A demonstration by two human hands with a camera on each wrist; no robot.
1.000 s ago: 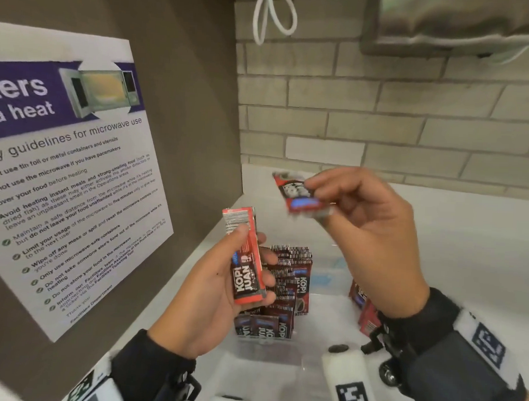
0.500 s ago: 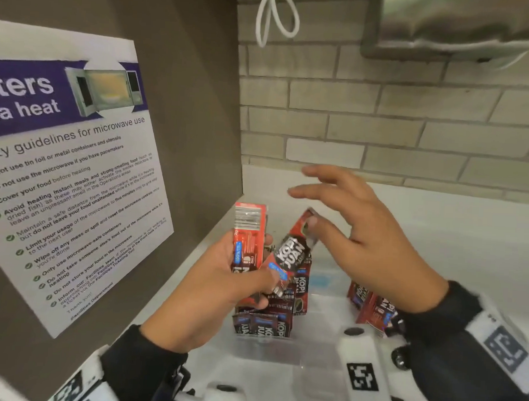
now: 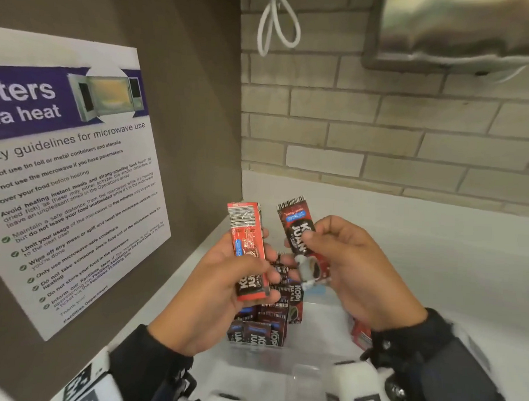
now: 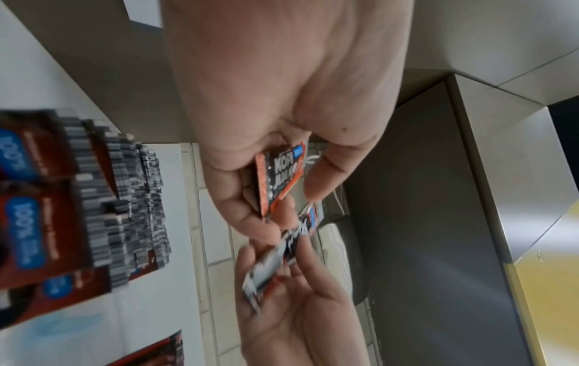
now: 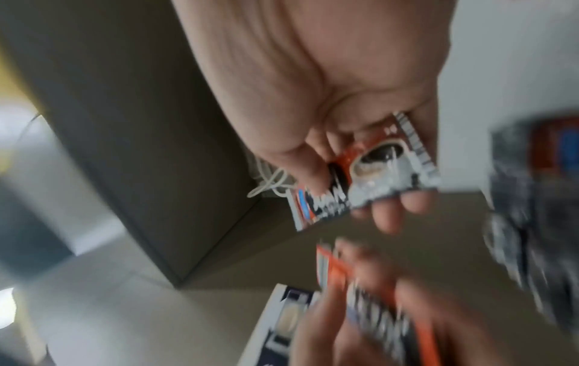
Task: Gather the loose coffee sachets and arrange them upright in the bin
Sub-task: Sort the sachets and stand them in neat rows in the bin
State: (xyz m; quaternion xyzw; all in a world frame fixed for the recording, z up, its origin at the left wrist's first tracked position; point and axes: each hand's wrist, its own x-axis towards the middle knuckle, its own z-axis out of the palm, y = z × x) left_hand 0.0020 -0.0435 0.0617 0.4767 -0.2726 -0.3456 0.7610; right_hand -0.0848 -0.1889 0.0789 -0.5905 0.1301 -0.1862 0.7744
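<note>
In the head view my left hand [image 3: 253,278] grips a red coffee sachet [image 3: 246,248] upright, possibly with more stacked behind it. Just to its right, my right hand [image 3: 330,257] pinches a dark red sachet [image 3: 298,241], also upright, with the thumb on its face. Both are held above a clear plastic bin [image 3: 317,351], where several sachets [image 3: 264,324] stand in rows at the left. The left wrist view shows the gripped sachet [image 4: 278,178] and the other hand's sachet [image 4: 282,250] below it. The blurred right wrist view shows the pinched sachet [image 5: 369,178].
A few loose sachets [image 3: 361,330] lie right of the bin, partly hidden by my right wrist. The bin sits on a white counter [image 3: 436,253] in a corner, between a brown panel with a microwave poster [image 3: 61,176] and a brick wall. A white cable loop [image 3: 277,22] and a steel appliance [image 3: 461,33] hang above.
My right hand brought its sachet down from a flat hold and turned it upright beside the left hand's sachet. The left hand stayed roughly where it was.
</note>
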